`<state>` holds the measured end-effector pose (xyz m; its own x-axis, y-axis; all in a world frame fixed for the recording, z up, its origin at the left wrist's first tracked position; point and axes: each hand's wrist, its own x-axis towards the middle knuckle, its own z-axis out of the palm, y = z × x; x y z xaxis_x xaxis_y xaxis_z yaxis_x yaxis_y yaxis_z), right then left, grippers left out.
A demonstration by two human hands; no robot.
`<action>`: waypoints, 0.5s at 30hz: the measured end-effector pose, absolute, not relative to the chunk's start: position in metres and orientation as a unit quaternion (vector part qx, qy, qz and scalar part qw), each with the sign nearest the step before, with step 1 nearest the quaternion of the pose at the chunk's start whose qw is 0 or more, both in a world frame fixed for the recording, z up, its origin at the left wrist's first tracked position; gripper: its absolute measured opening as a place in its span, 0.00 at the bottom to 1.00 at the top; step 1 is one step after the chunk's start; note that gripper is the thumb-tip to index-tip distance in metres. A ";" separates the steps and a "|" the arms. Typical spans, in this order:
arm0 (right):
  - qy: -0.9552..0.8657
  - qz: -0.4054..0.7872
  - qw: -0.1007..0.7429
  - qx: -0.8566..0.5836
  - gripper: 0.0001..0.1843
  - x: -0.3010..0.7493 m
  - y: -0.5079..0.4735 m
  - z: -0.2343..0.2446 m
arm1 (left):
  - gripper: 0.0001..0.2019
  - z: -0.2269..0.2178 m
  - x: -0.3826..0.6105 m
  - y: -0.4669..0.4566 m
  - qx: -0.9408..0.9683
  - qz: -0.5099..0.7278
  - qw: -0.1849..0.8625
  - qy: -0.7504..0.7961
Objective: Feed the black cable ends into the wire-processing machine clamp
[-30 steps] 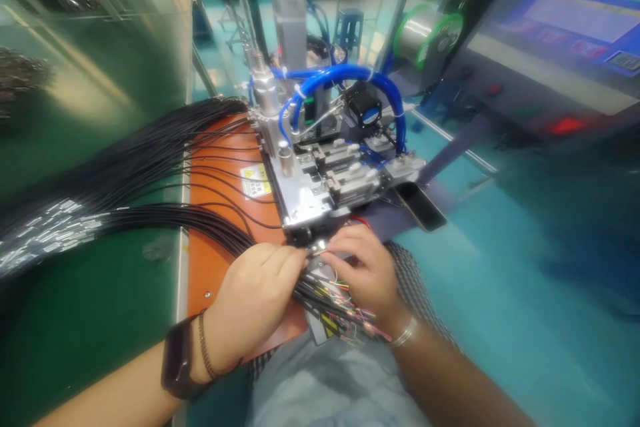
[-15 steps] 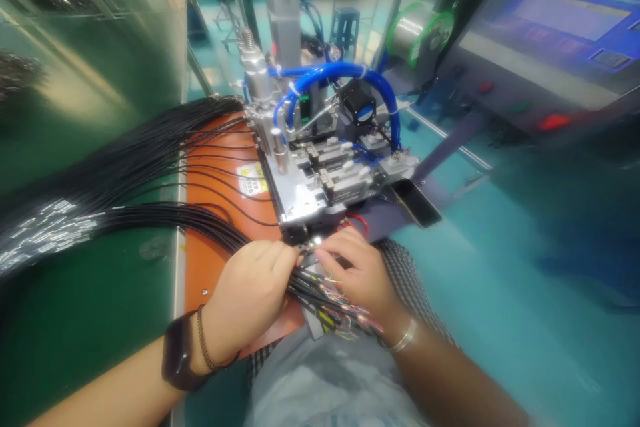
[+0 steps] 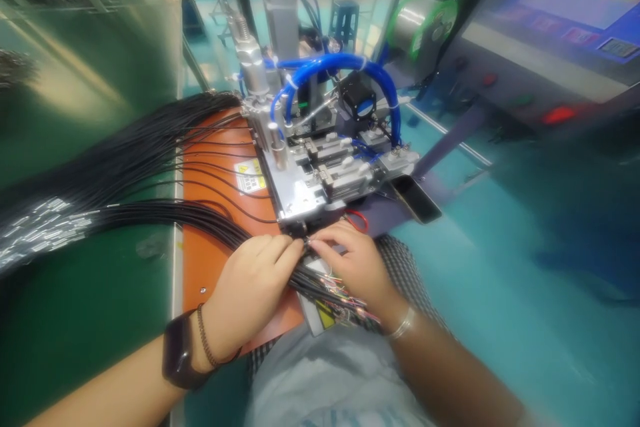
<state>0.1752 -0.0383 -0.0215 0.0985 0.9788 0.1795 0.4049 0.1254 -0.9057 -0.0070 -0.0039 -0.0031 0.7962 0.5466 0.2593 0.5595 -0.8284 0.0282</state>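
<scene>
My left hand point(image 3: 250, 290) lies on a bundle of thin black cables point(image 3: 150, 213) at the front of an orange plate point(image 3: 215, 260), fingers pinched on a cable end at the front edge of a metal fixture point(image 3: 325, 180). My right hand point(image 3: 353, 263) meets it fingertip to fingertip there, pinched on the same cable end. Stripped ends with coloured wires point(image 3: 340, 293) fan out beneath my right hand.
Blue air hoses point(image 3: 340, 67) arch over the fixture, with a grey cylinder point(image 3: 280, 7) behind. A dark phone point(image 3: 417, 199) lies right of the fixture. A machine with a touch screen point(image 3: 565, 7) stands at the right, a solder spool point(image 3: 425, 23) beside it. Green mat at left.
Both hands have shifted slightly up and toward the fixture's front edge, their fingertips closing together on the cable end. The view has drifted a little.
</scene>
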 end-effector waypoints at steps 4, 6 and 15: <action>-0.552 0.360 0.422 -0.622 0.05 0.185 -0.035 -0.027 | 0.25 -0.005 -0.008 -0.002 -0.955 -0.113 0.030 -0.274; -0.536 0.414 0.380 -0.630 0.09 0.192 -0.033 -0.027 | 0.23 -0.006 -0.008 0.001 -0.959 -0.109 0.025 -0.259; -0.510 0.503 0.350 -0.604 0.06 0.207 -0.029 -0.033 | 0.19 -0.009 -0.006 0.008 -0.963 -0.112 0.015 -0.245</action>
<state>0.2066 -0.0288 -0.0327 -0.0258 0.9681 -0.2491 0.2637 -0.2338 -0.9359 -0.0057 0.0084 -0.0089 0.8547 0.4690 0.2227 0.4755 -0.8793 0.0266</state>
